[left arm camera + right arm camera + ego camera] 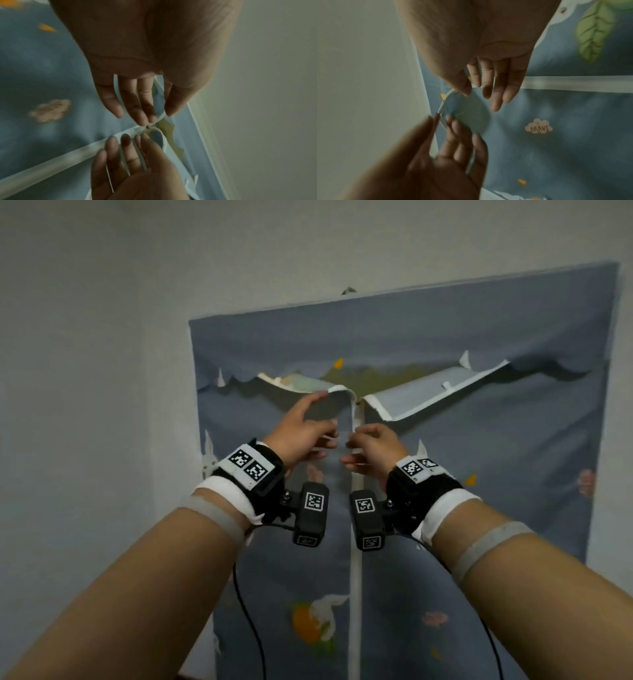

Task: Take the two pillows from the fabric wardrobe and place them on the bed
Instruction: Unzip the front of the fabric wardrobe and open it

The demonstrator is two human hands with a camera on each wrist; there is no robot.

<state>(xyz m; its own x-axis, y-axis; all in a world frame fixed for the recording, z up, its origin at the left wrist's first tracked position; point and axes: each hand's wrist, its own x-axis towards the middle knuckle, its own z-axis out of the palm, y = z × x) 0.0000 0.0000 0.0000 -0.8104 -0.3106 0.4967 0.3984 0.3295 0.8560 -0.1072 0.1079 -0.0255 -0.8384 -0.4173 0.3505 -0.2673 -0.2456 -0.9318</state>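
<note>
The blue-grey fabric wardrobe (479, 474), printed with rabbits and clouds, stands against the wall in the head view. Its white zip (356, 577) is closed down the middle, and only the top stands apart. There the left flap (301, 383) and the right flap (428, 392) fold outward. Something yellow-green (373, 374) shows in the gap; I cannot tell what it is. No pillow is in view. My left hand (318, 426) pinches the left flap's white edge (162, 115), index finger stretched up to the folded corner. My right hand (356, 446) pinches the white edge (452, 93) at the seam.
A plain white wall (85, 405) runs to the left of and above the wardrobe. Black cables (246, 611) hang from both wrist cameras in front of the lower wardrobe. The bed is out of view.
</note>
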